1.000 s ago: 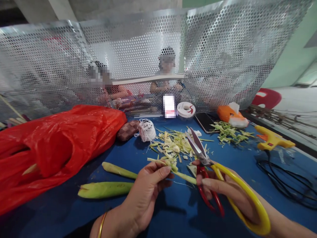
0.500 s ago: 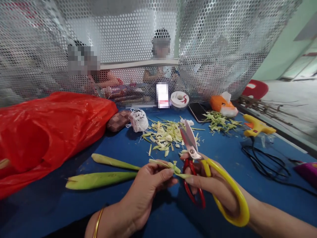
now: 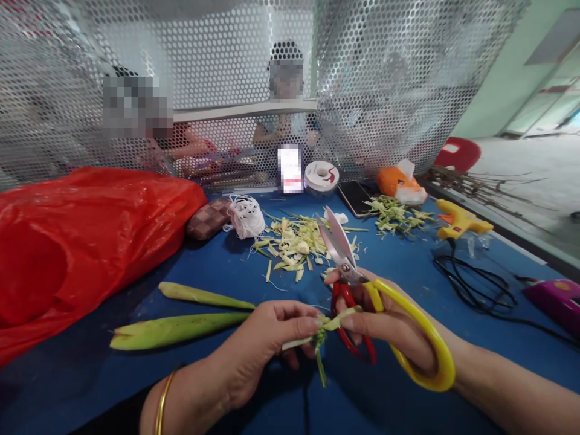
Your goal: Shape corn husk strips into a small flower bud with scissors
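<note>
Both hands (image 3: pixel 333 323) close together, fingers pinched.

There are two green shoots (image 3: pixel 176 331) (image 3: pixel 203 296), two heaps of trimmings (image 3: pixel 296 241) (image 3: pixel 394 216) and one each of scissors (image 3: pixel 345 267), knotted strip (image 3: pixel 322 331), red bag (image 3: pixel 109 229), checkered pouch (image 3: pixel 207 220), string bundle (image 3: pixel 247 217), spool (image 3: pixel 321 176), lit screen (image 3: pixel 290 169), dark phone (image 3: pixel 356 199), tissue pack (image 3: pixel 402 186), yellow glue gun (image 3: pixel 462 220), purple tool (image 3: pixel 555 302), red chair (image 3: pixel 466 155) and gold bracelet (image 3: pixel 162 405). At least two people (image 3: pixel 281 132) (image 3: pixel 188 144) show.

"What's happening in front of the clippings pile (image 3: pixel 296 241)?"
"The left hand (image 3: pixel 267 332) and right hand (image 3: pixel 399 329) are pinching a green strip (image 3: pixel 334 321), the right also holding open scissors (image 3: pixel 345 267)."
"And beside it?"
"White string (image 3: pixel 247 216) is lying left of the pile, a glue gun (image 3: pixel 460 222) well right"
</note>
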Demonstrator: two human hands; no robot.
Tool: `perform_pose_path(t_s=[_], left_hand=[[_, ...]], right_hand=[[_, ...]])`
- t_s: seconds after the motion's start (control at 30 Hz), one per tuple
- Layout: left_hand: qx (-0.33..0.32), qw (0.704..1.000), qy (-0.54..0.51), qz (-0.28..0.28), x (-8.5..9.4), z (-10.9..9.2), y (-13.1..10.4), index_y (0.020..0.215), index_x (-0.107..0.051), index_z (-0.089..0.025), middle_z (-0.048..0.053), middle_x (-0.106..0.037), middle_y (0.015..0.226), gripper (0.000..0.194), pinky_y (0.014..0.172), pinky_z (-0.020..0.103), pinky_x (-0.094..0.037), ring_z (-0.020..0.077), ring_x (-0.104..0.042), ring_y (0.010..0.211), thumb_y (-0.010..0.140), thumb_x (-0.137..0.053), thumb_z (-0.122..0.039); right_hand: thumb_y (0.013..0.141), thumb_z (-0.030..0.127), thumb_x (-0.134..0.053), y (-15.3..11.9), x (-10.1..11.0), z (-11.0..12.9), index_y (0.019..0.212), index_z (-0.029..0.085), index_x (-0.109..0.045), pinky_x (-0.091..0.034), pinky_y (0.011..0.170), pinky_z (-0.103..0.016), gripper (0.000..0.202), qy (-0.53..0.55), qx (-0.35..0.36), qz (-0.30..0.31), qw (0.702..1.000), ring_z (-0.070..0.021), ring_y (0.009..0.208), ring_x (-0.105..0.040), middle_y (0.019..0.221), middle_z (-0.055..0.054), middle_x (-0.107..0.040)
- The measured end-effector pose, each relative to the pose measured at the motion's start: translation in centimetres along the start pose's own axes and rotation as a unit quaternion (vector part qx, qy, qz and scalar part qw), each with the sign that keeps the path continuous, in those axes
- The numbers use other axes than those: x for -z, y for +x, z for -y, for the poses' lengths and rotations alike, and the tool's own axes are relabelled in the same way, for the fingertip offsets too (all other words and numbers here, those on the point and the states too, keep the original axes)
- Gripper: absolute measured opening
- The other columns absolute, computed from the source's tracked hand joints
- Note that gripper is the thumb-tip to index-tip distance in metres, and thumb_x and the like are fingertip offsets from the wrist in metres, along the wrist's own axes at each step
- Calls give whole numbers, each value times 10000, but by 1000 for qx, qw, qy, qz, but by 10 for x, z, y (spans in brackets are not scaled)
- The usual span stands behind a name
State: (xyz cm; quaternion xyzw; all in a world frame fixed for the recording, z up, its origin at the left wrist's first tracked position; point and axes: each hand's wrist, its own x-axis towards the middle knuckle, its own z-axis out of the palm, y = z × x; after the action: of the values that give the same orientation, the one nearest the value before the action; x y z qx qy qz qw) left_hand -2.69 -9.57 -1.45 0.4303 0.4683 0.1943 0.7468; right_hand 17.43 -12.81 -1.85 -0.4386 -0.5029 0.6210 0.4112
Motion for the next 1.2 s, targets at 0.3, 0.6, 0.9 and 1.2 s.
perform_pose_path(t_s=[0.3, 0.6, 0.9, 1.2], left_hand=[[-7, 1000, 14, -15, -3, 3, 2, 750, -636, -151, 6, -647, 592, 208, 508, 177, -370, 104, -575, 541, 637, -783, -246], [5, 1000, 12, 14, -1, 2, 2, 803, -645, -127, 12, -684, 650, 293, 652, 248, -487, 111, -611, 576, 602, -819, -251], [11, 997, 60, 43, 1, -2, 1, 760, -635, -145, 38, -700, 702, 261, 702, 263, -462, 144, -628, 671, 603, -812, -254], [2, 997, 76, -6, -6, 5, 1, 773, -676, -134, -23, -560, 591, 244, 484, 206, -285, 73, -428, 489, 648, -739, -334]], right_hand=[[830, 336, -650, -5, -3, -8, 1185, 204, -411, -437, 476, -221, 448, -40, 19, 8, 999, -105, 563, -511, 788, 20, -542], [852, 331, -635, -5, -6, -11, 1166, 206, -421, -438, 507, -227, 400, -52, 43, -14, 998, -109, 569, -501, 731, 30, -534], [801, 280, -664, -6, -14, -3, 1097, 209, -490, -419, 500, -206, 350, -7, 33, -55, 998, -92, 551, -478, 715, 42, -511], [757, 194, -629, -5, -19, -2, 1072, 213, -506, -383, 509, -201, 339, -39, 40, -82, 995, -87, 549, -432, 681, 60, -478]])
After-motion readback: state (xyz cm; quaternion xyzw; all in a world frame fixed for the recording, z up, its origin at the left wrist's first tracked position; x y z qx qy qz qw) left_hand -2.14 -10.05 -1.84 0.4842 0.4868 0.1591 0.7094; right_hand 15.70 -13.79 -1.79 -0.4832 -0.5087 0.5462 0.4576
